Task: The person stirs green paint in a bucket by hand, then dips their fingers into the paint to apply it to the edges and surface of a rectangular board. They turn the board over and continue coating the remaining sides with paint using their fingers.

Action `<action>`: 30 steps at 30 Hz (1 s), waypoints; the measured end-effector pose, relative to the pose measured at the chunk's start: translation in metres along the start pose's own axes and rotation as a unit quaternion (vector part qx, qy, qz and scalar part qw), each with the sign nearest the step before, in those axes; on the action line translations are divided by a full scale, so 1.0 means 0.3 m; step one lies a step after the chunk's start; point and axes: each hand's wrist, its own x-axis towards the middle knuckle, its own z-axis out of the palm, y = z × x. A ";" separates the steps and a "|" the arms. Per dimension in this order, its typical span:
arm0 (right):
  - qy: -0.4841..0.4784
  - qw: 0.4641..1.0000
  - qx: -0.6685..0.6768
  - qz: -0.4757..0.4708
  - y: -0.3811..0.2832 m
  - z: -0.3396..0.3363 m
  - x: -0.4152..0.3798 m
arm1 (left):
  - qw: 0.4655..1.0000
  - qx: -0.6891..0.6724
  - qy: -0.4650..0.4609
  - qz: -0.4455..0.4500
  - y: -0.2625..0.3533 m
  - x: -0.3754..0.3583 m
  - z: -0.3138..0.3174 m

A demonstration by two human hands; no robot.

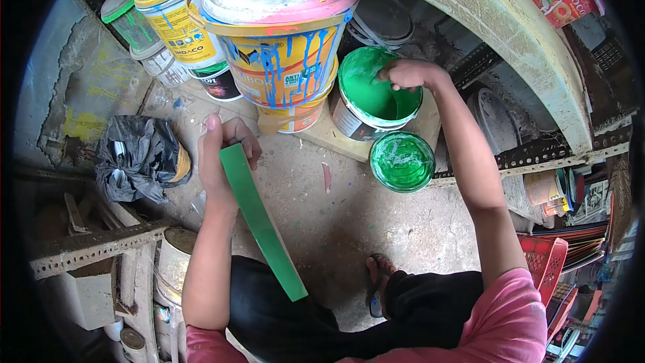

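My left hand (223,151) is closed around the upper end of a long, flat strip painted green (261,223), which slants down toward my knee. My right hand (411,75) is closed over the mouth of a paint bucket (351,122), at its far right side. Whatever its fingers hold, if anything, is hidden from this angle. Bright green paint (373,94) coats the inside of the bucket. Just in front of that bucket lies a round lid (402,161), smeared with green paint.
A large drip-streaked yellow paint bucket (275,60) stands left of the green one, with further paint pails (176,23) beside it. A black plastic bag (134,161) sits on the floor at left. Metal shelving (531,154) and a red crate (547,262) line the right side.
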 end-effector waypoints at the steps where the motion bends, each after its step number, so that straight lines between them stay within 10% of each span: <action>1: 0.045 0.999 0.022 0.008 -0.042 0.030 -0.042 | 1.000 0.010 0.007 0.003 0.001 0.001 -0.001; 9: 0.049 0.998 -0.024 0.018 -0.130 0.244 -0.232 | 1.000 -0.009 0.007 0.004 -0.012 0.006 -0.040; 30: 0.425 0.896 -0.069 -0.105 -0.044 0.417 -0.314 | 0.994 -0.109 -0.017 0.001 0.035 -0.047 0.102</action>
